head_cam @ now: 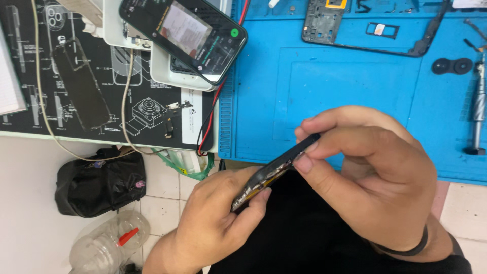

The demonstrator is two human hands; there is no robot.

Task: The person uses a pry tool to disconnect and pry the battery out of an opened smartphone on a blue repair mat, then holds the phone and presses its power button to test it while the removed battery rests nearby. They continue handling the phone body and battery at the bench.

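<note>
Both hands are holding an opened black phone (276, 170) edge-on, off the near edge of the blue work mat (355, 86), over the person's dark lap. Left hand (215, 223) is curling around the phone's lower end, fingers closed, thumb and fingertips pinching the bottom corner where gold-coloured internals are showing. Right hand (370, 177) is gripping the upper end, thumb underneath and index finger pressing along the top edge, remaining fingers folded in; a dark band is sitting on that wrist. Phone is tilting up from lower left to upper right, touching nothing but the two hands. On the mat's far edge a stripped phone frame (324, 20) is lying, with a small SIM tray (382, 30) just beside it and a thin black bezel piece curving along toward the right. Near the mat's right edge a metal screwdriver (478, 106) is lying, a small black two-lobed part (452, 65) just beside it. Left of the mat a black diagram mat (76, 76) is lying, a beige cable looping across it. At its far edge a lit phone (185, 33) is resting, tilted, on a white device (167, 71). Red and black wires are running between the two mats. Below on the tiled floor, a black bag (101, 180) and a crumpled clear plastic bottle (109, 241) with red cap are lying.
</note>
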